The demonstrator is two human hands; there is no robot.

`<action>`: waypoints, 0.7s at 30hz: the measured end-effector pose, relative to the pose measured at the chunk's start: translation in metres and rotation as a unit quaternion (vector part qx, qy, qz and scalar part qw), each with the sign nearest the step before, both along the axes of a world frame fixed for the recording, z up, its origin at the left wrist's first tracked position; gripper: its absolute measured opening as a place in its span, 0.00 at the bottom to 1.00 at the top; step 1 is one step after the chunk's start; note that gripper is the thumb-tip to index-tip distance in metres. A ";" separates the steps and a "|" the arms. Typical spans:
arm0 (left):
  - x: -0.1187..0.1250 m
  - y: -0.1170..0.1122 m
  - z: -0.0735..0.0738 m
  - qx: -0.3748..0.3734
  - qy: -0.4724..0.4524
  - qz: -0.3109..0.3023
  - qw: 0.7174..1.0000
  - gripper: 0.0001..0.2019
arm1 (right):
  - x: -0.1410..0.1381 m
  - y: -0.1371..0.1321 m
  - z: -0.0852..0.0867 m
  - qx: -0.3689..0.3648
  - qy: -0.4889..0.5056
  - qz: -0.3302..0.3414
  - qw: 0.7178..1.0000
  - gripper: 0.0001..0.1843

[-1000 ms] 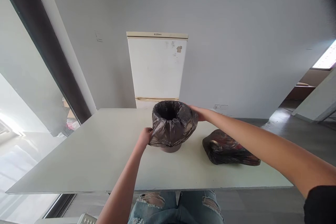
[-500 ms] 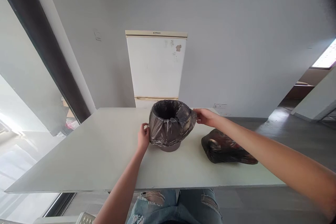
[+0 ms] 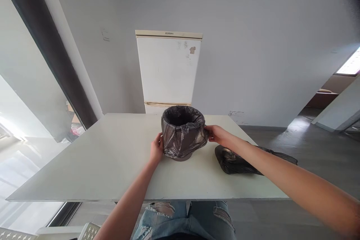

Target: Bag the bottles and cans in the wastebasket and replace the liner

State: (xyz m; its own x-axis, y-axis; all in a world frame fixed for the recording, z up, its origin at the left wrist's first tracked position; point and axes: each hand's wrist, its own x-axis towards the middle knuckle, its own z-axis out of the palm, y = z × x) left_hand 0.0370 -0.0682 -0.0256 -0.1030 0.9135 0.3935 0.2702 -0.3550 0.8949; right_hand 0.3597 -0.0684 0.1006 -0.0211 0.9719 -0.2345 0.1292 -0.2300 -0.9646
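Note:
A small round trash can [image 3: 182, 158] stands upright on the white table, only its base showing. Over its rim is a dark plastic garbage bag [image 3: 182, 140], folded down around the outside and lining the opening. My left hand [image 3: 156, 147] grips the bag's skirt on the left side, fingers curled. On the opposite side, my right hand [image 3: 217, 134] pinches the bag's edge near the rim. A second dark plastic bag [image 3: 233, 163], bunched up with something inside, lies on the table to the right, partly behind my right forearm.
The white table [image 3: 92, 161] has its front edge close to my legs. Behind it stands a white refrigerator [image 3: 168, 69] against a grey wall [image 3: 247, 45]. A perforated light-coloured chair [image 3: 88, 232] shows at the bottom left.
My right hand has moved slightly inward and down, and the bag lies closer around the can's right side. My left hand has shifted slightly right. The view has tilted a little.

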 end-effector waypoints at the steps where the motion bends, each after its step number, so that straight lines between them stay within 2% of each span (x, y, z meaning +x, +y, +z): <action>1: 0.000 0.001 0.000 0.001 0.006 0.000 1.000 0.15 | -0.002 0.000 -0.006 -0.012 -0.014 0.015 1.000 0.17; 5: 0.001 0.002 -0.001 0.003 0.029 0.005 1.000 0.15 | -0.014 0.000 -0.017 -0.031 -0.070 0.062 0.995 0.12; 8: -0.001 0.001 0.001 0.010 0.036 0.020 0.999 0.17 | -0.019 0.004 -0.007 0.007 -0.118 0.021 0.993 0.11; 10: -0.004 -0.001 0.004 0.027 0.038 0.045 0.998 0.19 | -0.019 0.008 0.010 0.075 -0.149 -0.049 0.985 0.11; 12: -0.006 -0.004 0.007 0.068 0.043 0.078 0.994 0.22 | -0.020 0.010 0.035 0.169 -0.171 -0.127 0.962 0.13; 14: -0.006 -0.009 0.011 0.128 0.054 0.099 0.985 0.24 | -0.029 0.010 0.066 0.310 -0.205 -0.171 0.912 0.14; 15: -0.006 -0.012 0.013 0.161 0.060 0.097 0.980 0.24 | -0.038 0.010 0.083 0.400 -0.236 -0.167 0.870 0.12; 16: -0.006 -0.016 0.016 0.192 0.065 0.089 0.975 0.24 | -0.049 0.009 0.099 0.475 -0.273 -0.131 0.826 0.08; 17: -0.006 -0.019 0.019 0.221 0.070 0.079 0.970 0.24 | -0.062 0.008 0.115 0.513 -0.309 -0.072 0.797 0.08; 18: -0.006 -0.023 0.021 0.248 0.075 0.072 0.963 0.25 | -0.077 0.009 0.128 0.513 -0.348 0.006 0.785 0.10; 19: -0.007 -0.026 0.023 0.273 0.078 0.071 0.956 0.25 | -0.092 0.010 0.140 0.474 -0.395 0.107 0.780 0.11; 21: -0.008 -0.030 0.026 0.314 0.079 0.087 0.942 0.26 | -0.122 0.016 0.154 0.306 -0.501 0.283 0.759 0.09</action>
